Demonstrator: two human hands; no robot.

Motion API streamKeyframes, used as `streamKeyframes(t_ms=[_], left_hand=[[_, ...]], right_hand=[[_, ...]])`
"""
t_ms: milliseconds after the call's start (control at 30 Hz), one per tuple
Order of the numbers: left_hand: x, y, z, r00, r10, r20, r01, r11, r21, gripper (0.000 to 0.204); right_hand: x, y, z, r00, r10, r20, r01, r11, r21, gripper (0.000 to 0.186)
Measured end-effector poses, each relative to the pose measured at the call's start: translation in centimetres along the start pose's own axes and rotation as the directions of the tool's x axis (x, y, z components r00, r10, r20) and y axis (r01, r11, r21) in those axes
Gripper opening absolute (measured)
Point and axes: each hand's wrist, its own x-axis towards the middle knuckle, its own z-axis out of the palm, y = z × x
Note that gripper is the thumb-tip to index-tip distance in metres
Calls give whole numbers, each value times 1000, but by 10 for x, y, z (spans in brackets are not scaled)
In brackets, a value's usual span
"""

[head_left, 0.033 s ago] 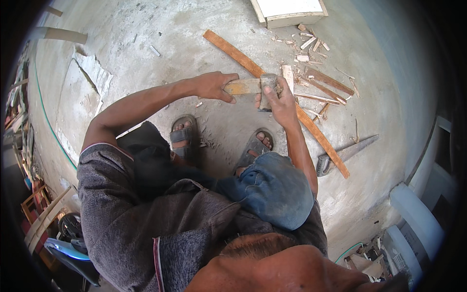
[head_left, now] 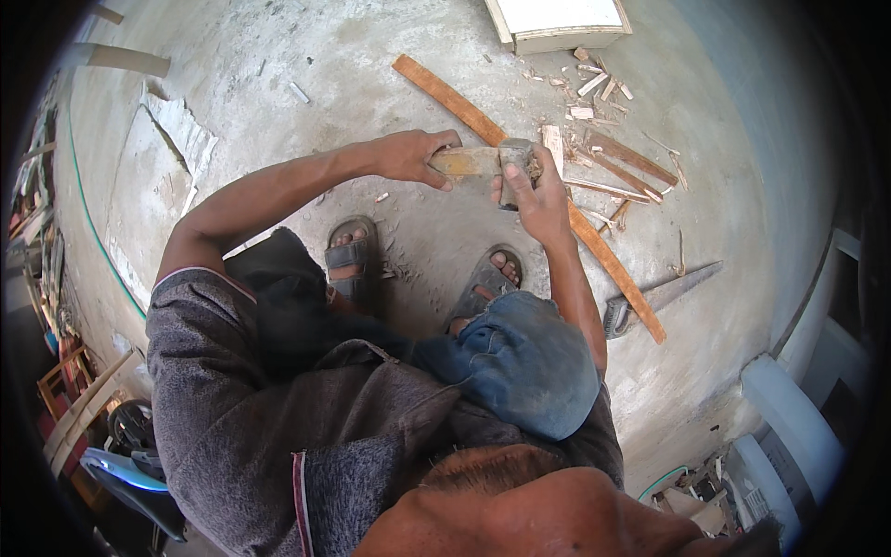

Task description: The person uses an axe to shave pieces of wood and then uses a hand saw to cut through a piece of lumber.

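Observation:
In front of my feet, both my hands are on a T-shaped object: a flat, worn yellowish bar (head_left: 475, 161) meeting a dusty dark-grey block (head_left: 513, 152). My left hand (head_left: 408, 158) pinches the bar's left end between thumb and fingers. My right hand (head_left: 541, 200) is wrapped round the block, its thumb pressed on the near face. Crumbly brown bits, perhaps shavings, show between the block and the right fingers. Whether bar and block are one tool I cannot tell. Below them on the floor lies a long orange-brown wooden strip (head_left: 455, 100), partly hidden by my right hand and forearm.
A handsaw (head_left: 682, 288) lies at right, partly under the strip. Wood offcuts (head_left: 631, 156) and splinters are scattered beyond my right hand. A white-topped box (head_left: 557, 23) stands at the far edge. A green hose (head_left: 90, 218) runs along the left, near a broken pale sheet (head_left: 172, 139).

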Motion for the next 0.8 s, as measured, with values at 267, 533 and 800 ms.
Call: streamKeyframes(t_ms=[267,533,800], left_hand=[[-9,-65,-50,779,-43,-626,-139,961,-238,59],[6,-68,10,972,-28,-235,-27,973,-227,55],[-11,-28,49,968,-87,235,164,930,-329,59]], right_hand=[[-25,-71,-17,873,-469,-133,396,842,-366,51],[17,-3,27,982,-72,176,178,666,-724,50],[-13,41,14,925,362,114,-371,802,469,45]])
